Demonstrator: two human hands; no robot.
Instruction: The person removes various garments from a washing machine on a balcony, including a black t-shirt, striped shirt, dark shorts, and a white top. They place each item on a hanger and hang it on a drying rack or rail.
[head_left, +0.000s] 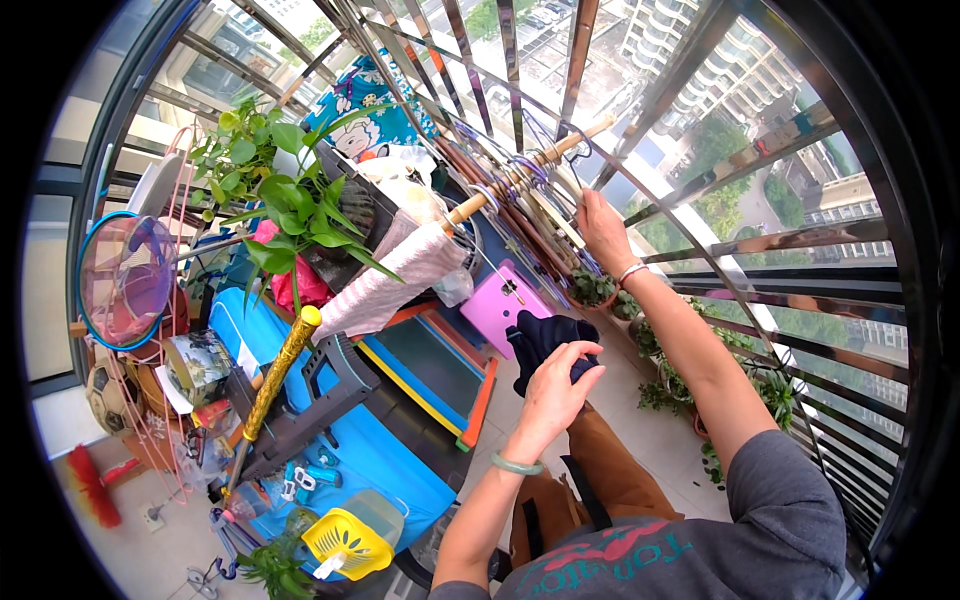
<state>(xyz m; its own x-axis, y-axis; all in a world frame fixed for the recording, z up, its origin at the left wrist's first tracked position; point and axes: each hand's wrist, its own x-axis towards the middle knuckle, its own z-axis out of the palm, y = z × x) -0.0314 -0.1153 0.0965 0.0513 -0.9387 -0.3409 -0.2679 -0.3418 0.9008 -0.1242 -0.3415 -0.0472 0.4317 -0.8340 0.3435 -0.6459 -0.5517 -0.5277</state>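
Left hand: the left hand (pixel 556 386) is half open, fingers bent over a bunched dark cloth (pixel 538 338) in front of the body; can't tell how firm the grip is
Right hand: the right hand (pixel 604 228) is up with fingers curled by a dark hanger (pixel 575 150) near the pole's end; can't tell if it's got hold of it
Elbow room: pretty tight, just a strip of tiled floor (pixel 645 428) between the clutter and the potted plants (pixel 650 350)
Right edge: metal bars (pixel 850 233) close that side off, right past the forearm
Pole: wooden pole (pixel 467 210), crowded with hangers, slanting above a purple panel (pixel 492 305)
Desk: blue desk (pixel 390 485) on the left, loaded up, yellow basket (pixel 345 543) near its front edge
Room: sunny balcony, buildings and trees below
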